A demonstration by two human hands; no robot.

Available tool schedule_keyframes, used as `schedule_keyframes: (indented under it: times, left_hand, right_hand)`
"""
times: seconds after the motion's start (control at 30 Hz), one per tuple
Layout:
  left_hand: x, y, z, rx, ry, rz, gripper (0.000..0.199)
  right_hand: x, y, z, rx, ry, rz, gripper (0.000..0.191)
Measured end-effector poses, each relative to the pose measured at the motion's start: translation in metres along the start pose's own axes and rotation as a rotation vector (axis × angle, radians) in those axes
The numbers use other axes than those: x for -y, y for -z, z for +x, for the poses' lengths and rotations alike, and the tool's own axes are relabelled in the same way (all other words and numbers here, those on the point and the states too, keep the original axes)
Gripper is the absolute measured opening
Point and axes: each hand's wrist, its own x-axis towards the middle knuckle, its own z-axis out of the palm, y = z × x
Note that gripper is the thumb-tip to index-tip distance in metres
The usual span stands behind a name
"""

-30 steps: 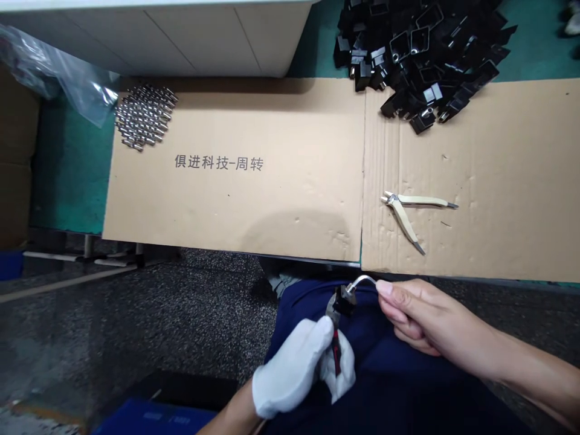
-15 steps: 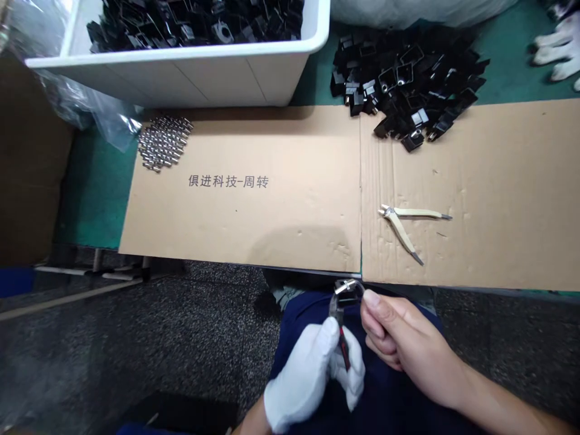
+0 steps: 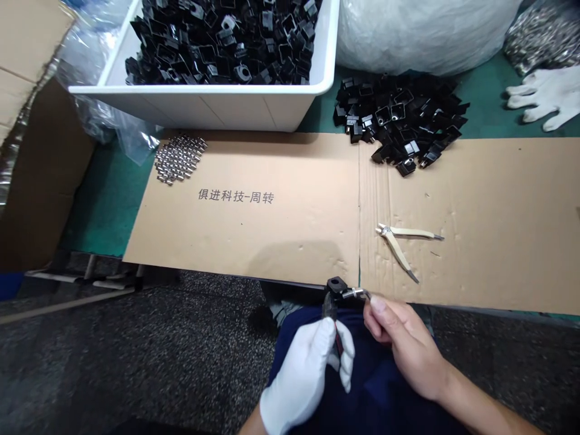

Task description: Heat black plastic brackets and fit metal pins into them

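Note:
My left hand (image 3: 301, 377), in a white fabric glove, is shut around red-handled pliers (image 3: 333, 317). Their dark jaws reach up to a small black square fitting (image 3: 336, 285). My right hand (image 3: 401, 341) is bare and pinches a short bent metal rod (image 3: 356, 294) between thumb and fingers. The rod's other end meets the black fitting, and the jaws partly hide the joint. Both hands are above my navy-clad lap (image 3: 380, 386), just below the front edge of a cardboard sheet (image 3: 272, 235). Cream-handled side cutters (image 3: 401, 246) lie on the cardboard, beyond my right hand.
A white tub (image 3: 203, 107) full of black fittings stands behind the cardboard. A loose pile of black fittings (image 3: 399, 118) lies on a green mat (image 3: 102, 223), with metal pins (image 3: 180, 158) on the cardboard. A white glove (image 3: 546, 96) lies far right.
The view has tilted upward, bringing the white tub and glove more into sight. My hands have drawn closer together, and the fitting and rod have turned, with the rod now lying nearly level.

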Motion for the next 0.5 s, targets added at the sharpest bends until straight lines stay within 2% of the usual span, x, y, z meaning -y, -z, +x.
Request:
schedule_keyframes:
  times: [0.13, 0.27, 0.4, 0.5]
  left_hand:
    - [-0.008, 0.001, 0.001, -0.067, -0.061, 0.165, 0.057]
    - [-0.013, 0.001, 0.002, -0.092, -0.076, 0.255, 0.057]
    - [-0.015, 0.001, 0.003, -0.120, -0.089, 0.287, 0.059]
    - [-0.015, 0.000, 0.003, -0.162, -0.095, 0.271, 0.063]
  right_hand:
    - [-0.001, 0.007, 0.002, 0.001, 0.175, -0.200, 0.043]
    - [-0.004, 0.010, 0.004, -0.002, 0.215, -0.292, 0.039]
    - [-0.007, 0.010, 0.007, -0.017, 0.220, -0.300, 0.039]
    - [-0.012, 0.008, 0.009, -0.077, 0.253, -0.221, 0.044]
